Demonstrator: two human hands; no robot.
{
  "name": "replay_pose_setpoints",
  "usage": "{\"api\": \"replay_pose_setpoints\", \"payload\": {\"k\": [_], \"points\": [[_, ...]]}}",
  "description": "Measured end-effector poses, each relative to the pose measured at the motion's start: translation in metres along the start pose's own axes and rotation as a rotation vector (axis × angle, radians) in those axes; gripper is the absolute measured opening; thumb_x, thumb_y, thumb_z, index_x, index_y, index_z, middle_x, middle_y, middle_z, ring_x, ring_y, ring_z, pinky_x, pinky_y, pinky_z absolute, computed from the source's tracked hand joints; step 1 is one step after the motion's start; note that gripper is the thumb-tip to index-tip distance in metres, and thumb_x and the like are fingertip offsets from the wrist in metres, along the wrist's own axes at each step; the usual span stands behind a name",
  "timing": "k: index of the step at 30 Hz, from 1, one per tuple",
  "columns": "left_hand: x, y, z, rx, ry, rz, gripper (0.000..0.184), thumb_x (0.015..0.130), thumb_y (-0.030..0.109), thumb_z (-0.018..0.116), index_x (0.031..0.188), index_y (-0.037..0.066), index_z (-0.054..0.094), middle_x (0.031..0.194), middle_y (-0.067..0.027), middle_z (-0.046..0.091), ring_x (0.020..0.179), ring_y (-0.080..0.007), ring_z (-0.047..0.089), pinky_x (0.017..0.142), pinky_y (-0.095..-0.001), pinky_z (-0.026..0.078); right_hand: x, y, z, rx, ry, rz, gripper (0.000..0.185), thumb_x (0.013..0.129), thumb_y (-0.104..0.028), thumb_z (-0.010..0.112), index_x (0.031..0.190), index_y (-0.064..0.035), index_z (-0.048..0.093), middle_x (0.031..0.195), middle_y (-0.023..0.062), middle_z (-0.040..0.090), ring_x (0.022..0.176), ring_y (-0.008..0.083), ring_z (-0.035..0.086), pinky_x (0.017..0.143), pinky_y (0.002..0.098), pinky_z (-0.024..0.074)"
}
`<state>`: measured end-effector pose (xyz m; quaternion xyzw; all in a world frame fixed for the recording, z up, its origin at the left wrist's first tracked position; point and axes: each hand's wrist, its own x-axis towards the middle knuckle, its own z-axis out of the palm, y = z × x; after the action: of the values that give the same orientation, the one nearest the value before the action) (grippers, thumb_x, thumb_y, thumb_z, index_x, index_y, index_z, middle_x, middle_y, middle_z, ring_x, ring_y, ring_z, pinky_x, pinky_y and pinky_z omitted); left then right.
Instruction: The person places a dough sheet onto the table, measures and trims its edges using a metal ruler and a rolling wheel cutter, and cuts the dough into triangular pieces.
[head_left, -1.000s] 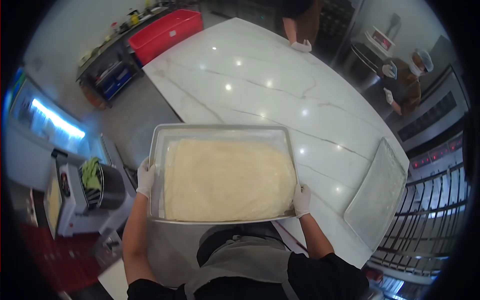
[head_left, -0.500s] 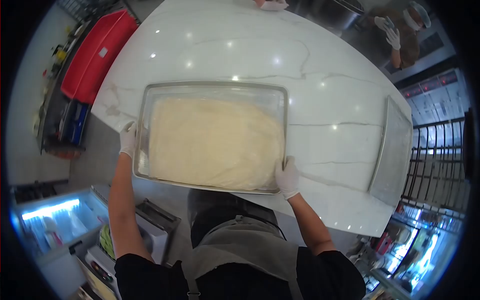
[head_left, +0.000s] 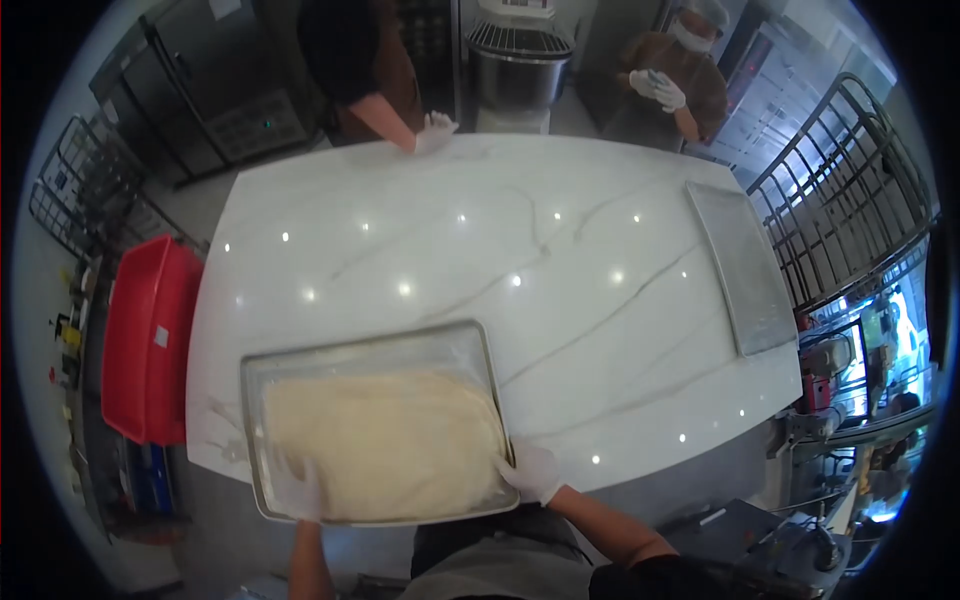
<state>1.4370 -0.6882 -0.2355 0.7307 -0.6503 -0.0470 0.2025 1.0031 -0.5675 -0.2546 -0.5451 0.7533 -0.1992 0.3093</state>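
Note:
A rectangular metal baking tray (head_left: 365,346) lies at the near left of the white marble-patterned table, slightly turned. Inside it spreads a wide flat slab of pale dough (head_left: 390,440), apparently on a clear sheet. My gloved right hand (head_left: 535,474) grips the tray's right rim near its front corner. Over the near left part of the dough is my gloved left hand (head_left: 302,493), smeared by motion. Its fingers are too blurred to judge, and I cannot tell whether they press on the dough.
Another metal tray (head_left: 742,270) lies at the table's right edge, beside a wire rack (head_left: 845,200). Red plastic bins (head_left: 150,345) stand at left. Across the table are a co-worker's gloved hand (head_left: 435,132), a floor mixer (head_left: 515,75) and another person (head_left: 665,85) with gloved hands together.
My left hand has left the tray's left rim and moved over the dough. My right hand stays at the right rim. The view has tilted up, showing more of the far side.

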Motion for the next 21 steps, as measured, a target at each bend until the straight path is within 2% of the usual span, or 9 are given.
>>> {"api": "replay_pose_setpoints", "payload": {"k": [3,6,8,10,12,14,16,18,21], "points": [[-0.037,-0.015,0.023,-0.163,-0.124,-0.043,0.075,0.087,0.022,0.07,0.151,-0.001,0.038,0.154,-0.029,0.037,0.143,-0.043,0.036,0.119,-0.0493,0.03,0.019,-0.009,-0.003,0.038,0.103,-0.041,0.057,0.091,-0.044,0.064,0.128,-0.002,0.058,0.099,0.0236,0.069,0.085,0.0439,0.067,0.076,0.051,0.0539],[-0.054,-0.001,0.014,-0.106,-0.121,-0.067,0.079,0.085,0.024,0.072,0.152,0.0,0.036,0.157,-0.0285,0.034,0.145,-0.0446,0.033,0.119,-0.0516,0.027,0.07,-0.011,-0.022,-0.136,0.496,-0.451,0.06,0.091,-0.043,0.064,0.135,-0.0031,0.055,0.099,0.0216,0.07,0.091,0.0405,0.068,0.078,0.048,0.0544],[-0.078,0.009,0.013,0.032,-0.135,-0.087,0.083,0.084,0.028,0.073,0.153,0.001,0.036,0.159,-0.0282,0.031,0.146,-0.0457,0.031,0.12,-0.0548,0.024,0.108,-0.009,-0.032,-0.249,0.483,-0.486,0.053,0.091,-0.042,0.062,0.127,-0.0031,0.061,0.1,0.0216,0.071,0.095,0.0373,0.068,0.08,0.0466,0.0543],[-0.097,0.018,0.01,0.063,-0.17,-0.03,0.084,0.082,0.031,0.075,0.152,0.002,0.038,0.159,-0.0281,0.031,0.146,-0.0458,0.029,0.12,-0.0562,0.022,0.142,0.008,-0.059,-0.334,0.22,-0.165,0.043,0.092,-0.041,0.06,0.111,-0.0038,0.068,0.096,0.0213,0.071,0.09,0.037,0.069,0.078,0.0479,0.0547],[-0.122,0.016,-0.004,0.148,-0.244,0.041,0.087,0.08,0.037,0.077,0.152,0.004,0.04,0.16,-0.028,0.029,0.148,-0.046,0.026,0.12,-0.0589,0.019,0.149,0.028,-0.101,-0.289,0.292,-0.114,0.039,0.091,-0.043,0.059,0.096,-0.006,0.071,0.09,0.0205,0.072,0.085,0.0381,0.069,0.077,0.0494,0.055],[-0.139,0.017,-0.011,0.136,-0.319,0.13,0.087,0.08,0.04,0.077,0.152,0.007,0.042,0.16,-0.0278,0.029,0.148,-0.0454,0.026,0.12,-0.0596,0.018,0.161,0.07,-0.109,-0.41,0.08,-0.048,0.041,0.092,-0.044,0.058,0.098,-0.0061,0.071,0.085,0.0192,0.072,0.081,0.0397,0.069,0.076,0.0503,0.0553],[-0.145,0.017,-0.01,0.091,-0.371,0.301,0.082,0.079,0.046,0.078,0.149,0.016,0.05,0.16,-0.0248,0.032,0.149,-0.0435,0.026,0.12,-0.0598,0.019,0.163,0.071,-0.109,-0.401,0.05,0.025,0.045,0.092,-0.046,0.059,0.107,-0.0055,0.07,0.096,0.0204,0.072,0.088,0.0397,0.069,0.079,0.0489,0.0553],[-0.152,-0.01,0.016,0.145,-0.346,0.448,0.069,0.083,0.042,0.075,0.145,0.02,0.054,0.159,-0.0181,0.038,0.147,-0.041,0.031,0.12,-0.0592,0.021,0.165,0.085,-0.075,-0.447,0.177,-0.17,0.05,0.092,-0.049,0.061,0.112,-0.0034,0.067,0.109,0.0216,0.07,0.098,0.0371,0.068,0.084,0.0471,0.0538],[-0.133,0.027,0.011,0.076,-0.351,0.439,0.048,0.088,0.034,0.072,0.133,0.02,0.064,0.154,-0.0113,0.046,0.144,-0.0372,0.037,0.118,-0.0587,0.025,0.134,-0.03,-0.074,-0.062,0.004,-0.442,0.049,0.089,-0.047,0.067,0.109,-0.0025,0.066,0.107,0.0186,0.067,0.099,0.0362,0.065,0.086,0.0481,0.0503]]}}
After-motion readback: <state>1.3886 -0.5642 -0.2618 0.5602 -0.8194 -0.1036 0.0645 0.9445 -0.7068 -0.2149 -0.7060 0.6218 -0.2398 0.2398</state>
